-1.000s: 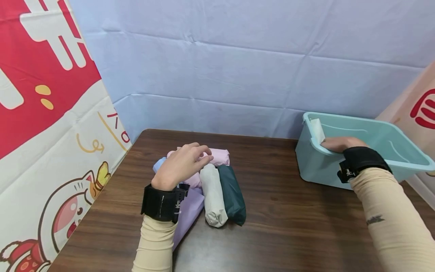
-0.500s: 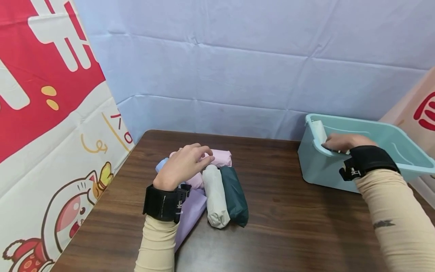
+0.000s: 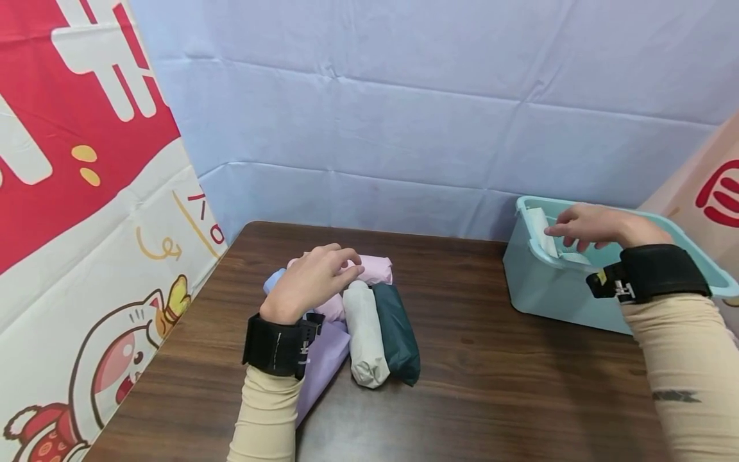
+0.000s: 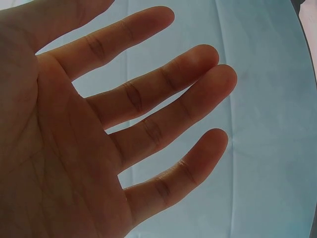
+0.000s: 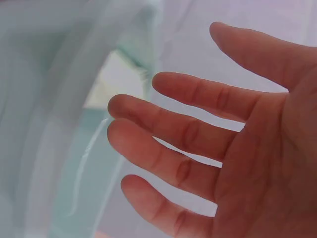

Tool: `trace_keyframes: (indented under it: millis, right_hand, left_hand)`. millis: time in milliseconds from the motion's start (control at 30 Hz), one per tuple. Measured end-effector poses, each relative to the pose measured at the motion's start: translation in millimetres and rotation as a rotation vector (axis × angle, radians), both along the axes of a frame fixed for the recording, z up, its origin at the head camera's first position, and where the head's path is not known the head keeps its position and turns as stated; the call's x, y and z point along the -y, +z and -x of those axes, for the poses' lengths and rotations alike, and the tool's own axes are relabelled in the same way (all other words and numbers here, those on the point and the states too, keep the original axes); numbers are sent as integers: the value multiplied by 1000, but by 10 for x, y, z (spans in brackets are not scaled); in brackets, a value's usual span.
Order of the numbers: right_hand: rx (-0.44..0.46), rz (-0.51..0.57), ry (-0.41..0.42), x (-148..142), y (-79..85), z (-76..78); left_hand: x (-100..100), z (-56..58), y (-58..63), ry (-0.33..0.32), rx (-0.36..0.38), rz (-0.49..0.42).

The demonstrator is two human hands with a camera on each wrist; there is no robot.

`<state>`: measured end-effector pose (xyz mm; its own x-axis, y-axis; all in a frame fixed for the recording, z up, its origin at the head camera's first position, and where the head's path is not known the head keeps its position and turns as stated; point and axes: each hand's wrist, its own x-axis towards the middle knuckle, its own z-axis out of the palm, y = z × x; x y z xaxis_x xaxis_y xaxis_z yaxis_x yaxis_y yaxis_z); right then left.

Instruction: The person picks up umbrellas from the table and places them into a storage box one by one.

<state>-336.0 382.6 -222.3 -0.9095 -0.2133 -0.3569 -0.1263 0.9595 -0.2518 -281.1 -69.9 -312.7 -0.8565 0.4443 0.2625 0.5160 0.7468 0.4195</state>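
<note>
In the head view my left hand (image 3: pixel 312 282) hovers over a group of wrapped packages, its fingers loosely bent and holding nothing. Under and around it lie a pink package (image 3: pixel 376 269), a lavender one (image 3: pixel 323 366) and a light blue one (image 3: pixel 274 280), all partly hidden by the hand. Side by side to their right are a whitish rolled package (image 3: pixel 366 333) and a dark green one (image 3: pixel 396 333). My right hand (image 3: pixel 606 226), fingers spread and with nothing in them, is over the teal plastic bin (image 3: pixel 560 295). A white package (image 3: pixel 541 231) leans inside at the bin's left end.
Another pale package (image 3: pixel 574 258) shows low in the bin beneath the right hand. The bin stands at the right rear of the dark wooden table (image 3: pixel 462 378). A pale blue cloth (image 3: pixel 404 128) hangs behind, and a printed cloth (image 3: pixel 115 256) borders the left side.
My right hand has risen out of the bin and its fingers have straightened, uncovering the pale package below. The left hand and the packages on the table stay put.
</note>
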Motion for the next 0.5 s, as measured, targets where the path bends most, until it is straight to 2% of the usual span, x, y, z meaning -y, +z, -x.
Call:
trace_keyframes:
  millis: [167, 267, 500]
  right_hand:
    - [-149, -12, 55, 202, 35, -153]
    - [-215, 32, 60, 347, 22, -257]
    - [-384, 122, 87, 611, -134, -528]
  left_hand:
    - [13, -10, 10, -5, 2, -2]
    - [22, -13, 11, -6, 9, -5]
    - [39, -21, 10, -2, 24, -12]
